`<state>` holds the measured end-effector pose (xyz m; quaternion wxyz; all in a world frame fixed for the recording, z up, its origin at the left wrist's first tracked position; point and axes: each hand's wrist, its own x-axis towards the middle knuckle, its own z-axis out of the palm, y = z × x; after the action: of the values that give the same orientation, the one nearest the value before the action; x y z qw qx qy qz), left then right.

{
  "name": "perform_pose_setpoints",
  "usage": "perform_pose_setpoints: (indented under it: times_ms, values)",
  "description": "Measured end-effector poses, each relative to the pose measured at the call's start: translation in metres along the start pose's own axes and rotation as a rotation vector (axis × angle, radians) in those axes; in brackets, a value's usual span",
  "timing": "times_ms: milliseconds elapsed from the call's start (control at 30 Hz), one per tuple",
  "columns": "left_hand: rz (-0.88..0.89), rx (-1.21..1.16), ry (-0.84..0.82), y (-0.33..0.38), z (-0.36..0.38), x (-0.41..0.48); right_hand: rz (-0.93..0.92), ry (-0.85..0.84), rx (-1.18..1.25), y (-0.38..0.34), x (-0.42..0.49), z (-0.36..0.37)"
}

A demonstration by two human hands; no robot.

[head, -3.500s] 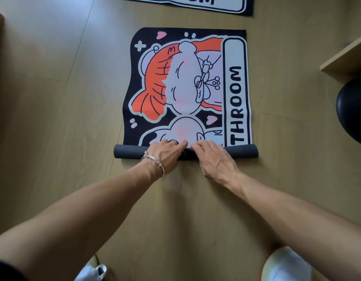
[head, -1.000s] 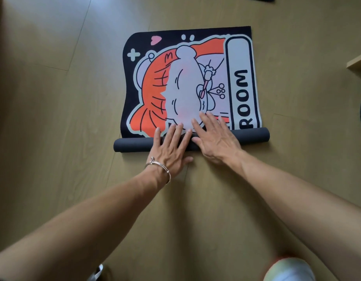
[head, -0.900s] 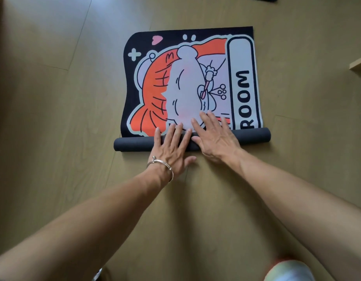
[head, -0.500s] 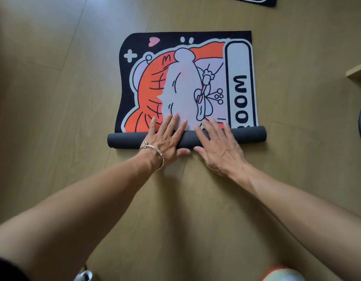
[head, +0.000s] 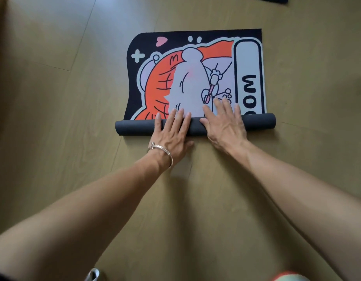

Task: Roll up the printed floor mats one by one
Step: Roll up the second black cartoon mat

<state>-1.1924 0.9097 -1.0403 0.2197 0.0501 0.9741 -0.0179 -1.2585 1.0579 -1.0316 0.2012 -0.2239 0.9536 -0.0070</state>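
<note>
Pressing flat-fingered and clasping nothing, my left grip (head: 171, 132) and right grip (head: 224, 126) lay side by side on the dark roll (head: 135, 127), its long axis running left to right across the floor (head: 53, 98). The flat mat (head: 187, 82) stretched straight away from both, so I judged the push should go forward; its panel read "OOM"

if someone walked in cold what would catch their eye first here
The bright orange and black cartoon floor mat, lying in the middle of the wooden floor, grabs the eye first; its near end is wound into a dark roll. Next come the left hand and right hand, pressed flat side by side on that roll, with a silver bracelet on the left wrist.
</note>
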Motion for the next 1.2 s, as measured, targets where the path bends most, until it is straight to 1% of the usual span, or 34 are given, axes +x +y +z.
perform_pose_setpoints:
  times_ms: [67, 133, 233, 333, 433, 500, 633, 767, 933, 1100, 1200]
  values:
    - [0.020, 0.020, -0.022, -0.008, -0.003, 0.013, -0.020, 0.062, 0.064, 0.000, -0.002, 0.000]
    - [0.022, 0.046, -0.054, -0.016, -0.012, 0.026, -0.074, 0.083, 0.039, 0.003, -0.006, -0.001]
    - [0.009, 0.101, -0.044, -0.014, -0.021, 0.033, -0.153, 0.013, -0.053, 0.011, -0.010, 0.001]
    - [-0.034, 0.060, -0.038, -0.007, -0.026, 0.032, -0.163, 0.005, -0.063, 0.011, -0.006, -0.003]
    - [-0.026, 0.024, -0.086, -0.007, -0.039, 0.033, -0.158, -0.044, -0.047, 0.011, 0.000, -0.011]
    - [0.002, 0.034, -0.107, -0.007, -0.045, 0.031, -0.158, -0.084, -0.032, 0.010, 0.000, -0.015]
    - [0.094, 0.134, -0.106, -0.006, -0.047, 0.014, -0.190, -0.123, -0.013, 0.006, -0.017, -0.014]
    - [0.188, 0.171, -0.172, -0.002, -0.042, -0.009, -0.249, -0.156, -0.005, -0.001, -0.043, -0.008]
    - [0.224, 0.165, -0.255, 0.007, -0.036, -0.027, -0.259, -0.191, 0.010, -0.010, -0.070, 0.003]
    - [0.294, 0.208, -0.315, 0.014, -0.032, -0.040, -0.261, -0.273, -0.002, -0.018, -0.091, 0.006]
    - [0.344, 0.228, -0.285, 0.015, -0.024, -0.053, -0.277, -0.296, -0.040, -0.024, -0.108, 0.010]
